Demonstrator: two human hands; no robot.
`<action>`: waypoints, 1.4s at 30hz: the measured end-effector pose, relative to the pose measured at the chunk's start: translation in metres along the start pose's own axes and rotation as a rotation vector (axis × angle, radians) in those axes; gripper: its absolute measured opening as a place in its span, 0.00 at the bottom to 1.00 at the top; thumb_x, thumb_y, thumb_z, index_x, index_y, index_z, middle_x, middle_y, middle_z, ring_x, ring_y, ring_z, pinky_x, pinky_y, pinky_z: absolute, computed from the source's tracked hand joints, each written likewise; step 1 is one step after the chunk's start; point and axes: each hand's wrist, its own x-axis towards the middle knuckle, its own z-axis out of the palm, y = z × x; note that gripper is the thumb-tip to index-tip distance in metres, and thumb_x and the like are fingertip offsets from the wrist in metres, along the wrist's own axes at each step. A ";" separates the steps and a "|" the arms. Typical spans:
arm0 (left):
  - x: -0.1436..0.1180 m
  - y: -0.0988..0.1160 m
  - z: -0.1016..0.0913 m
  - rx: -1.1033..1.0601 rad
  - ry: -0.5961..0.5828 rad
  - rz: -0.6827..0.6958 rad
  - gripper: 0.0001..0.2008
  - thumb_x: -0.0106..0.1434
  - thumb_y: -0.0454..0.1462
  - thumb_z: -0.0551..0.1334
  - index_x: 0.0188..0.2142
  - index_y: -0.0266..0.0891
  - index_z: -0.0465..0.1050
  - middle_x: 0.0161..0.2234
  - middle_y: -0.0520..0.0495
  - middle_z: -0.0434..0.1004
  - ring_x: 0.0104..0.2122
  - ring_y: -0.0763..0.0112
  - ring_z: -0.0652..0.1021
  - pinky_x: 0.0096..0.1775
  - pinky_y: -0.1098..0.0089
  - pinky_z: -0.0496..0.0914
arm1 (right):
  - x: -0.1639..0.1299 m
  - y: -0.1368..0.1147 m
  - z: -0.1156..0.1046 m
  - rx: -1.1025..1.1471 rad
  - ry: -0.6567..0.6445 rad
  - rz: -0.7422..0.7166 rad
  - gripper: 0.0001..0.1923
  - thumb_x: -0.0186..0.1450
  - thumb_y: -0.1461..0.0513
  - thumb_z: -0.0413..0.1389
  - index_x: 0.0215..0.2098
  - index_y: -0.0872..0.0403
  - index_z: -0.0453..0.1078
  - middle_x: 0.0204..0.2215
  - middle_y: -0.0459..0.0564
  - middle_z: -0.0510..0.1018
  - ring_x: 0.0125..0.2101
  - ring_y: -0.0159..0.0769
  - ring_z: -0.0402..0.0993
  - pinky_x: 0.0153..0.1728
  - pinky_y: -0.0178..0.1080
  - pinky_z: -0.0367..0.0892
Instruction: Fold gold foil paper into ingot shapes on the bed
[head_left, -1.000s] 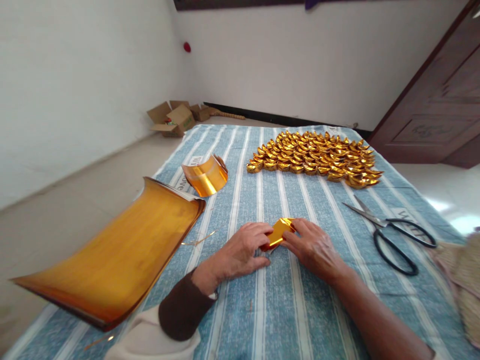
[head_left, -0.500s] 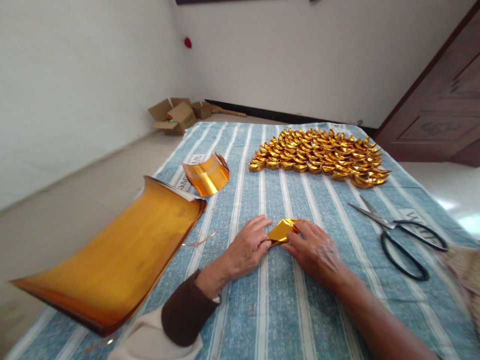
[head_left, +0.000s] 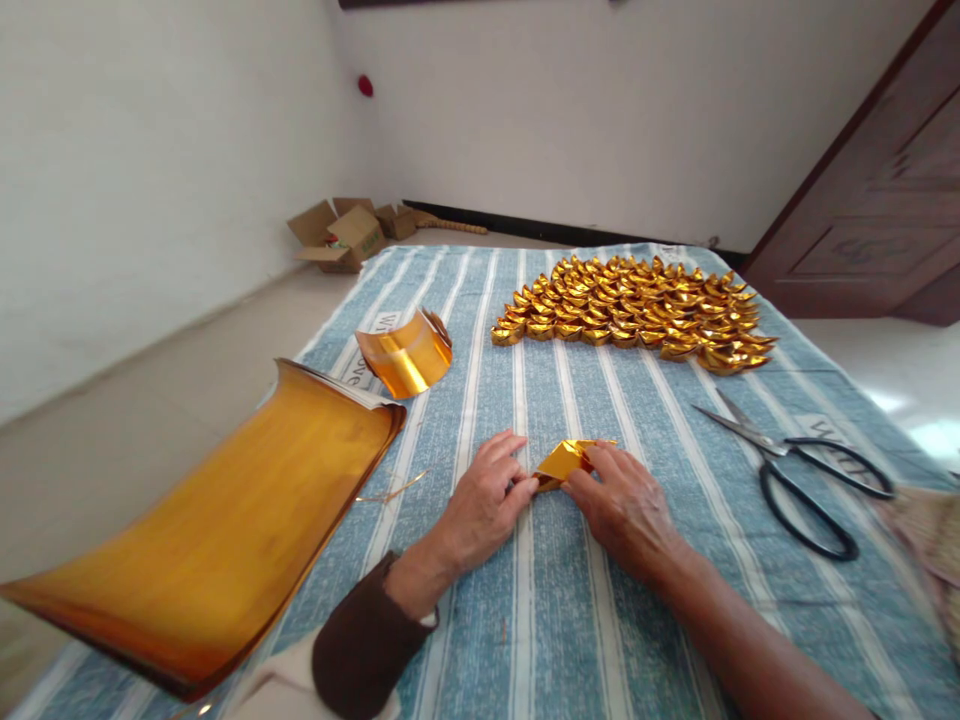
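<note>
A partly folded piece of shiny gold foil paper (head_left: 564, 460) lies on the striped cloth between my two hands. My left hand (head_left: 491, 490) grips its left corner, with thumb and fingers closed there. At the other end, my right hand (head_left: 619, 495) pinches the paper's right side, and its fingers cover that part. Beyond them stand many small boat-shaped gold paper ingots (head_left: 630, 312), packed in rows. A stack of large gold foil sheets (head_left: 217, 520) curls at the left, and a smaller curved pile of gold paper strips (head_left: 411, 355) sits behind it.
Black-handled scissors (head_left: 784, 455) lie with blades parted to the right of my right hand. Thin gold scraps (head_left: 397, 488) are on the blue striped tablecloth (head_left: 465, 640). Past the table, cardboard boxes (head_left: 345, 235) rest on the floor, and a dark red door (head_left: 862, 220) stands at the right.
Both hands stay on the gold foil paper, with only slight finger movement. The left thumb lies a little flatter at the paper's left corner. The view has shifted slightly.
</note>
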 end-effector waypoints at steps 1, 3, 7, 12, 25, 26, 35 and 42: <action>0.000 0.000 0.000 0.001 0.009 -0.011 0.07 0.65 0.33 0.58 0.30 0.38 0.70 0.54 0.38 0.73 0.60 0.55 0.67 0.58 0.47 0.64 | 0.000 0.000 0.000 0.001 0.004 0.000 0.07 0.67 0.62 0.56 0.31 0.53 0.73 0.32 0.54 0.73 0.39 0.45 0.70 0.39 0.43 0.67; -0.001 0.000 0.000 0.011 0.023 -0.019 0.08 0.65 0.32 0.57 0.29 0.38 0.70 0.54 0.39 0.73 0.60 0.55 0.68 0.57 0.46 0.65 | 0.000 0.000 0.000 0.010 0.003 0.001 0.07 0.66 0.62 0.56 0.30 0.53 0.73 0.32 0.54 0.74 0.39 0.45 0.70 0.39 0.43 0.67; 0.000 0.000 0.005 0.062 0.066 0.000 0.10 0.66 0.32 0.57 0.27 0.37 0.69 0.53 0.38 0.74 0.59 0.54 0.68 0.56 0.46 0.66 | 0.001 -0.001 0.000 0.033 -0.006 0.011 0.08 0.67 0.63 0.56 0.30 0.53 0.73 0.32 0.54 0.74 0.38 0.44 0.70 0.38 0.43 0.67; 0.002 -0.003 0.012 0.124 0.116 0.053 0.09 0.65 0.31 0.58 0.27 0.37 0.68 0.51 0.36 0.74 0.57 0.53 0.70 0.56 0.47 0.67 | -0.002 0.000 0.002 0.044 0.009 0.011 0.08 0.67 0.62 0.55 0.31 0.54 0.73 0.34 0.56 0.75 0.43 0.47 0.70 0.41 0.45 0.68; 0.010 -0.002 0.018 0.312 0.146 0.141 0.09 0.65 0.30 0.57 0.28 0.36 0.68 0.49 0.33 0.74 0.56 0.50 0.70 0.56 0.48 0.69 | -0.003 0.000 0.001 0.056 -0.029 0.002 0.08 0.68 0.63 0.53 0.33 0.55 0.72 0.36 0.57 0.75 0.43 0.46 0.69 0.43 0.47 0.67; 0.010 -0.001 0.018 0.329 0.141 0.146 0.09 0.65 0.30 0.57 0.28 0.36 0.68 0.49 0.33 0.74 0.57 0.50 0.70 0.56 0.47 0.68 | -0.003 0.000 0.001 0.054 -0.027 0.004 0.08 0.68 0.63 0.53 0.32 0.55 0.72 0.36 0.57 0.75 0.44 0.46 0.69 0.43 0.47 0.67; 0.012 -0.001 0.020 0.391 0.152 0.186 0.11 0.67 0.30 0.54 0.27 0.35 0.68 0.49 0.31 0.74 0.58 0.51 0.69 0.58 0.49 0.67 | -0.001 -0.002 -0.003 0.025 -0.086 0.013 0.05 0.68 0.65 0.53 0.38 0.54 0.73 0.35 0.56 0.74 0.42 0.47 0.69 0.43 0.46 0.67; 0.013 0.001 0.019 0.395 0.159 0.203 0.12 0.67 0.29 0.52 0.27 0.35 0.68 0.48 0.31 0.75 0.58 0.51 0.69 0.56 0.48 0.69 | 0.000 -0.003 -0.008 0.017 -0.082 -0.012 0.17 0.69 0.64 0.51 0.55 0.46 0.67 0.38 0.56 0.73 0.45 0.48 0.68 0.44 0.47 0.65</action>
